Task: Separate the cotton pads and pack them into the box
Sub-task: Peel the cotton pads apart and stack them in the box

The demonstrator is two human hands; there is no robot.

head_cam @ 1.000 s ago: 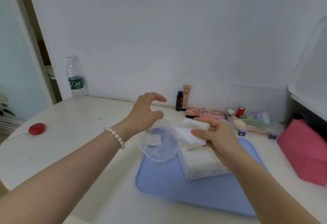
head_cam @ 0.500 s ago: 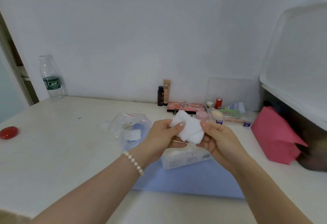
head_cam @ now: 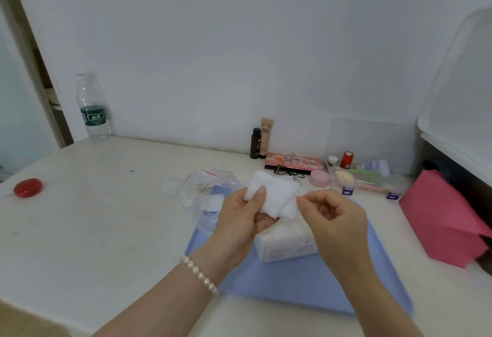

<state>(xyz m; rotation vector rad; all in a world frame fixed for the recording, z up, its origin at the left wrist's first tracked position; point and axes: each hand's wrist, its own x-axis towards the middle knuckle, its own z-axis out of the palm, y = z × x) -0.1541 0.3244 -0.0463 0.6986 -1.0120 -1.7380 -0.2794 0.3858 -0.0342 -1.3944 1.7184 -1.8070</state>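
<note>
— Cotton pads (head_cam: 274,195): where?
— Bunched white in the left hand (head_cam: 241,223), thumb pressed across the front, fingers curled behind; raised above the box (head_cam: 286,242).
— And the right hand (head_cam: 334,215)?
— Just beside the wad's right edge, thumb and forefinger drawn together; too blurred to tell whether pinching a layer or nothing.
— Largest things around?
— White table (head_cam: 93,230) underneath everything. Blue tray (head_cam: 292,280) flat on it, bearing the box, mostly covered by both forearms. Pink folded sheet (head_cam: 442,217) propped at the right, well apart from the tray. White shelf edge (head_cam: 452,134) above that.
— Blocking anything?
— Both hands hide most of the box top; only its white front face visible below the knuckles. Crumpled clear zip bag (head_cam: 207,190) lying left of the pads, overlapping the tray's far left corner, with a loose white pad inside.
— Smaller items?
— Water bottle (head_cam: 93,107) upright at the back left by the wall. Clear organiser (head_cam: 367,174) of cosmetics at the back right, beside a flat pink palette (head_cam: 292,163). BB tube (head_cam: 266,137) and small dark bottle (head_cam: 255,143) upright, touching. Round pink jar (head_cam: 319,178) near the palette. Red disc (head_cam: 28,187) far left. Pearl bracelet (head_cam: 199,275) on the left wrist.
</note>
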